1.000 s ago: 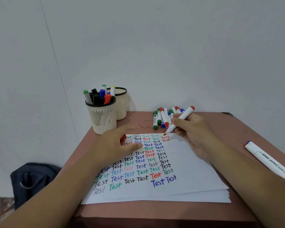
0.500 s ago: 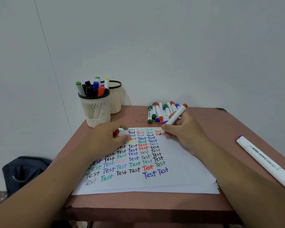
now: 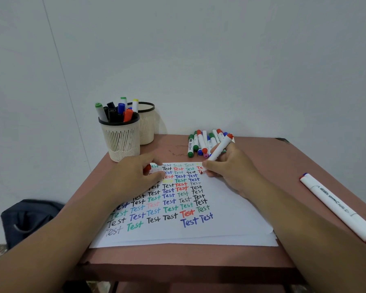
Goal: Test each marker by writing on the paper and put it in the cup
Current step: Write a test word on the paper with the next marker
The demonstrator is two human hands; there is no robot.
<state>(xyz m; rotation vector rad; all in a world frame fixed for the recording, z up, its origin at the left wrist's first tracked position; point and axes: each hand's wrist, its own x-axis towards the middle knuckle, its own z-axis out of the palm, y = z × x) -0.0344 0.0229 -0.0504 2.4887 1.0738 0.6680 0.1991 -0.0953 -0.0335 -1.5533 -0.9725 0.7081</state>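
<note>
Writing: While a red word is being written at the paper's far right corner, at about 1 o'clock on the sheet, the red marker (image 3: pixel 219 149) is pinched by the right hand (image 3: pixel 230 168), tip down on the paper (image 3: pixel 230 208).
Right hand: fingers and thumb are clamped round the lower barrel; the heel of the hand rests on the sheet.
Left hand: the left hand (image 3: pixel 135 178) is laid on the sheet at 10 o'clock, and a small red cap (image 3: pixel 147 167) is seen pinched in its fingers.
Cup: the front cup (image 3: pixel 122 142), at 11 o'clock on the table (image 3: pixel 283 161), is already crowded with markers; a second cup (image 3: pixel 148 125) is seen just behind it.
Untested markers: a loose pile (image 3: pixel 205 142) is heaped at 12 o'clock, just beyond the writing hand.
Smudge risk: fresh ink could be smeared if the right palm is dragged across the rows.
Edge risk: the tip is near the paper's far edge, so the table could be marked.
Cap risk: the marker could be dropped in uncapped.
Cup risk: the full cup could be tipped by a forced insertion.
</note>
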